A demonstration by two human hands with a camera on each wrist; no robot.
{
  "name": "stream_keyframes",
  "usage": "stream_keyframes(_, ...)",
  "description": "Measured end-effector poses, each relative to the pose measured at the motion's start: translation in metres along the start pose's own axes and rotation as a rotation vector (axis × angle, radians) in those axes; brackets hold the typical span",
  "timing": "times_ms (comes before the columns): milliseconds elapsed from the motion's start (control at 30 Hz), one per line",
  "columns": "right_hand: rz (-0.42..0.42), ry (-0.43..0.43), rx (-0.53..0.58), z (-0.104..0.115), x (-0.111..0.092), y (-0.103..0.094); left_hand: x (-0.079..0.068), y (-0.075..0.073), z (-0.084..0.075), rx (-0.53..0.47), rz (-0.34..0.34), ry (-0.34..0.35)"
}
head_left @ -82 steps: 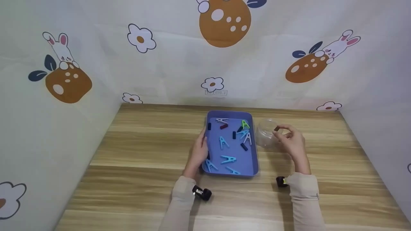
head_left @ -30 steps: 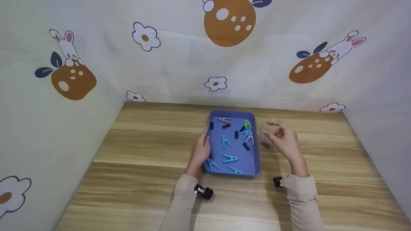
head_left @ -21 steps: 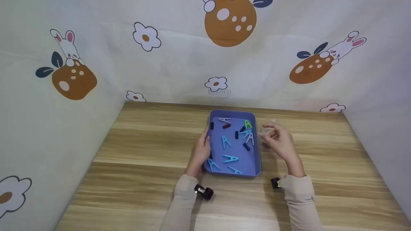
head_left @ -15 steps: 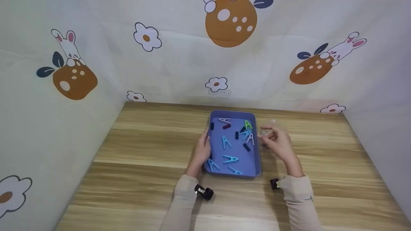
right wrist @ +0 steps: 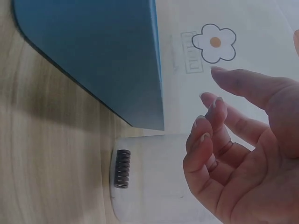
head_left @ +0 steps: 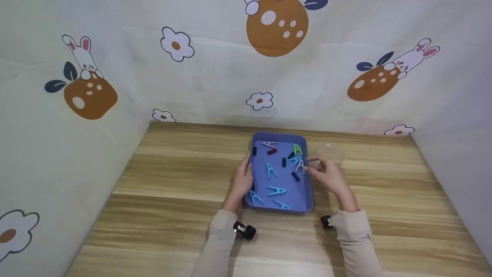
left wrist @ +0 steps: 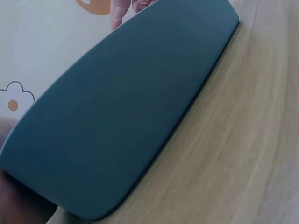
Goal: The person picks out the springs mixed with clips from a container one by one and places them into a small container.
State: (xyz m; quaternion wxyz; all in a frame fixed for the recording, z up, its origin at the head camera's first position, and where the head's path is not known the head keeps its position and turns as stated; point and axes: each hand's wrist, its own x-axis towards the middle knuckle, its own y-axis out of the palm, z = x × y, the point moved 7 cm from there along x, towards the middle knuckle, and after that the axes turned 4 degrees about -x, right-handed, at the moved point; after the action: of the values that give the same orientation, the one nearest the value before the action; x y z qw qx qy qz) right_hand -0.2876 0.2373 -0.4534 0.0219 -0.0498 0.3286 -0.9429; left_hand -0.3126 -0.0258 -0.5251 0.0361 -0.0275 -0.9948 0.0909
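On the surface (head_left: 173, 173), left hand (head_left: 243, 181) is touching the tray's (head_left: 296, 195) left wall; cannot tell if gripping. Right hand's (head_left: 326, 175) fingers are parting, holding nothing, near a pale clip (head_left: 300, 167). Clear jar (head_left: 333, 151) is standing alongside, spring (right wrist: 122, 169) lying inside.

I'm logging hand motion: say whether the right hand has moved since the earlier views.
Yes, leftward against the blue tray: the right hand was at the clear jar; its fingers now appear over the tray's right rim.
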Motion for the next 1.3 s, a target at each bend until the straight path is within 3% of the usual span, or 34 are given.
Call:
stream_keyframes(367, 0.046, 0.000, -0.004, -0.009, 0.004, 0.015, 0.001, -0.001, -0.005, 0.015, -0.012, 0.068)
stream_keyframes(767, 0.057, -0.021, -0.017, -0.018, 0.007, 0.027, 0.001, -0.001, -0.003, 0.008, -0.007, 0.043)
stream_keyframes(1100, 0.093, 0.017, -0.018, -0.027, 0.008, 0.032, 0.001, 0.000, -0.002, 0.000, 0.006, 0.017)
stream_keyframes(1300, 0.125, -0.022, -0.027, -0.026, 0.008, 0.036, 0.003, 0.000, -0.004, -0.013, 0.000, 0.081)
